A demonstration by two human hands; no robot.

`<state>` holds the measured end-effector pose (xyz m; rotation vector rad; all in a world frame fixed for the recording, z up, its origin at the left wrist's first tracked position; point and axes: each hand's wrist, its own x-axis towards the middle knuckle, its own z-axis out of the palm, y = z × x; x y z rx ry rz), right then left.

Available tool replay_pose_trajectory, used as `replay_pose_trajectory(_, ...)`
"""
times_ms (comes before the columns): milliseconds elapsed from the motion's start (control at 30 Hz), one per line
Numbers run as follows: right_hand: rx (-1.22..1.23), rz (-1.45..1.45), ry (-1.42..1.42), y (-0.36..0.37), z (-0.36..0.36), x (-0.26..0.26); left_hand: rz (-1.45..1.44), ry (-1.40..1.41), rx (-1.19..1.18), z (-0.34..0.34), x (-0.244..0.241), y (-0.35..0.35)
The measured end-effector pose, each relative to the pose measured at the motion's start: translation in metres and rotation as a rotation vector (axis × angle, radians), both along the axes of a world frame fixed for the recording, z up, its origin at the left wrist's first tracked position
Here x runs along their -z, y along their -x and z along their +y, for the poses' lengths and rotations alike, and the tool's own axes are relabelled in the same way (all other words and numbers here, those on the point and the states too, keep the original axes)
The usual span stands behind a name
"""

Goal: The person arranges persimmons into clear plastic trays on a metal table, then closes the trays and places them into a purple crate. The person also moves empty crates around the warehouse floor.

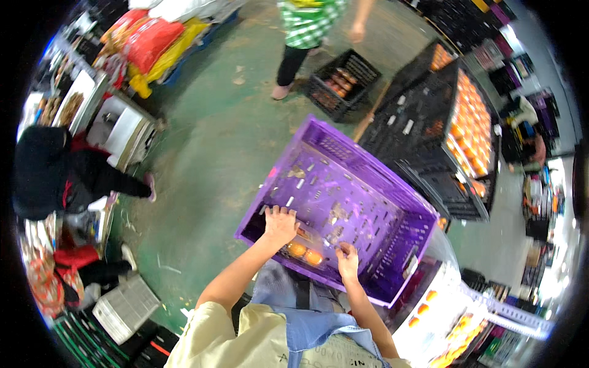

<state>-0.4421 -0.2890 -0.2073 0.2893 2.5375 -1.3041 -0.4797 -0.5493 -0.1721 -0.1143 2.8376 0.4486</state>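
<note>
A large purple plastic crate (368, 216) lies tilted before me, with slots in its floor. Near its closest wall is a clear plastic pack of round orange fruit (305, 254), bearing a label. My left hand (280, 226) lies over the pack's left end, fingers stretched forward. At the pack's right end is my right hand (348, 261), its fingers bent inward; whether they grip the clear plastic is hard to tell. Part of the pack is hidden under my left hand.
Black crates (414, 124) with packed orange fruit stand at the right. Another black crate (343, 85) sits on the green floor near a person in a green checked apron (315, 23). A lit white surface (428, 299) with fruit is at lower right. People (50, 170) work at left.
</note>
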Motion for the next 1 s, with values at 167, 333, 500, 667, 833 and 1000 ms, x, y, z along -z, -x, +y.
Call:
replay_pose_trajectory(167, 0.149, 0.178, 0.023, -0.008, 0.013, -0.048, 0.434, -0.602, 0.072, 0.043, -0.036, 0.018)
replay_pose_trajectory(333, 0.262, 0.255, 0.038, -0.042, 0.044, -0.089, 0.370, -0.898, 0.202, 0.126, -0.061, -0.010)
replay_pose_trajectory(500, 0.444, 0.293, -0.077, -0.133, 0.099, -0.118, -0.091, -1.067, 0.592, 0.187, -0.048, -0.055)
replay_pose_trajectory(667, 0.819, 0.344, -0.298, -0.267, 0.155, -0.129, -0.236, -0.991, 0.921, 0.241, -0.057, -0.079)
replay_pose_trajectory(833, 1.381, 0.300, -0.476, -0.434, 0.202, -0.120, -0.223, -0.971, 1.033, 0.301, -0.067, -0.106)
replay_pose_trajectory(1000, 1.662, -0.158, -1.164, -0.614, 0.226, -0.098, -0.359, -1.024, 0.962, 0.364, -0.068, -0.162)
